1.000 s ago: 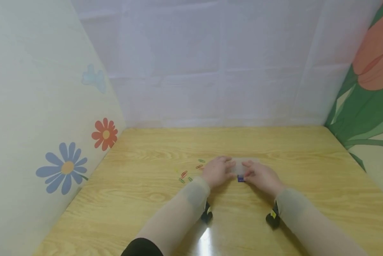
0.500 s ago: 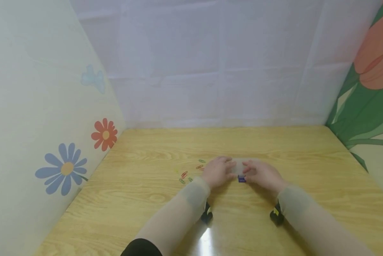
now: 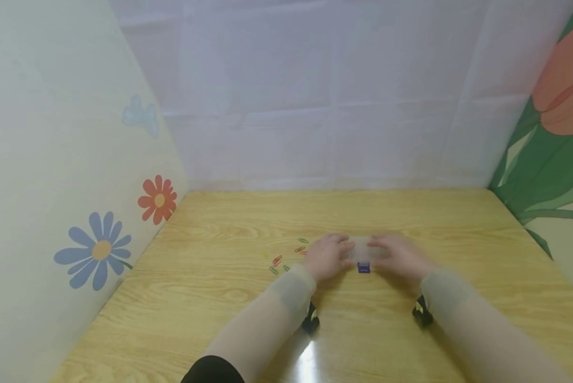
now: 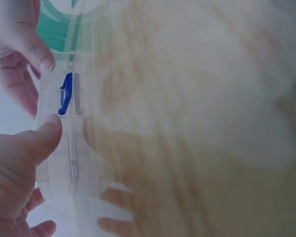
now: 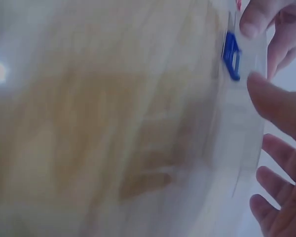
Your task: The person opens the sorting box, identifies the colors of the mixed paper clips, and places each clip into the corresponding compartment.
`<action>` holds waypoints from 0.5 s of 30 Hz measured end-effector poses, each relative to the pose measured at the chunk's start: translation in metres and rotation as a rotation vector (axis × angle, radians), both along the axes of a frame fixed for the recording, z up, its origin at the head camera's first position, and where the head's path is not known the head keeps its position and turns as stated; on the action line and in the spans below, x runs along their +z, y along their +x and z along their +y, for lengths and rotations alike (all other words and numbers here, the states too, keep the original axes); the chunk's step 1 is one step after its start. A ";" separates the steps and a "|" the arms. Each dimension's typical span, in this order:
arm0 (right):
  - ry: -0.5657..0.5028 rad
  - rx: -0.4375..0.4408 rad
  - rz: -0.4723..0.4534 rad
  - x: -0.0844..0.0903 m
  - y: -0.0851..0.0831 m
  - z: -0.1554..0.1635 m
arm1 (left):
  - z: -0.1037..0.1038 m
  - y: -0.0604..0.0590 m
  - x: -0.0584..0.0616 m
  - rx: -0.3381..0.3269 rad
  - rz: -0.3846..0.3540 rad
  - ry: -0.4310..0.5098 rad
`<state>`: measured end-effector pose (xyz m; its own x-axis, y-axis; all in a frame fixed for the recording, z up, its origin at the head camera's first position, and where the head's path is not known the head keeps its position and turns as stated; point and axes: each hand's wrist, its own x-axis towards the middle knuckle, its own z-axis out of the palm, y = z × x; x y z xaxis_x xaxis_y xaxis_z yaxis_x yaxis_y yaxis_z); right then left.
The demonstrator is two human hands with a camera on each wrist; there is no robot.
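A small clear plastic box [image 3: 361, 248] with a blue latch [image 3: 364, 267] on its near side sits on the table between both hands. My left hand [image 3: 325, 257] holds the box at its left end. In the left wrist view its thumb [image 4: 50, 128] lies on the front face near the blue latch, with other fingers round the far side. At the right end is my right hand [image 3: 401, 257], blurred in the head view. The right wrist view shows its thumb [image 5: 271, 101] close to the front face and its fingers spread loosely beyond the box.
Several paper clips [image 3: 277, 260], red and green, lie scattered left of the left hand on the wooden table [image 3: 219, 298]. A white sheet [image 3: 267, 133] stands behind the table. Flower-patterned panels flank it at the left [image 3: 37, 159] and right.
My right hand has drawn back to the right from the blue latch, uncovering more of it and the box. The left hand keeps its place at the box's left end.
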<state>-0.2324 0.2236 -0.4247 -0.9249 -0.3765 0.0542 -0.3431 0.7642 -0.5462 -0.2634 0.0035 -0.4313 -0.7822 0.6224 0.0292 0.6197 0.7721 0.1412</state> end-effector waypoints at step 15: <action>0.153 0.077 0.084 0.006 -0.005 0.007 | -0.002 0.000 0.000 0.007 -0.044 0.035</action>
